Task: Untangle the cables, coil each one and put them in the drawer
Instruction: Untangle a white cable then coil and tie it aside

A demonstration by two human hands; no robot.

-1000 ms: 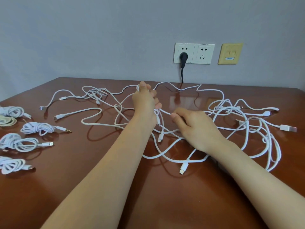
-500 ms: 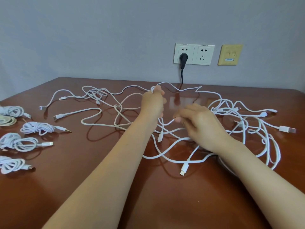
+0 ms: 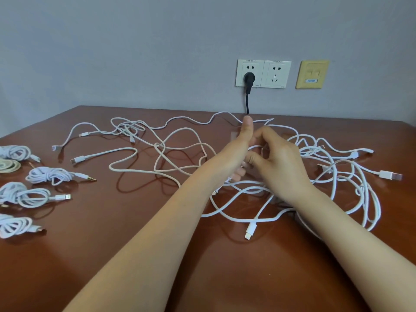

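A tangle of white cables [image 3: 249,229] sprawls over the middle and right of the brown table [image 3: 112,255]. My left hand [image 3: 236,156] is above the tangle's middle, thumb pointing up and fingers curled round white strands. Touching it from the right, my right hand [image 3: 281,165] has curled fingers pinching a strand between the two hands. Exactly which cable each hand holds is hidden by the fingers. Several coiled cables lie at the left edge, among them one with an audio jack [image 3: 47,175] and one with a flat plug [image 3: 22,195]. No drawer is in view.
On the wall behind are two white sockets [image 3: 276,74] with a black plug [image 3: 248,77] whose cord drops behind the table, and a yellow plate [image 3: 311,74]. A USB plug [image 3: 390,176] lies at the far right. Bare table lies along the near edge.
My left hand has moved right and farther back with its strands, thumb now raised. My right hand has lifted and closed in until the two hands meet.
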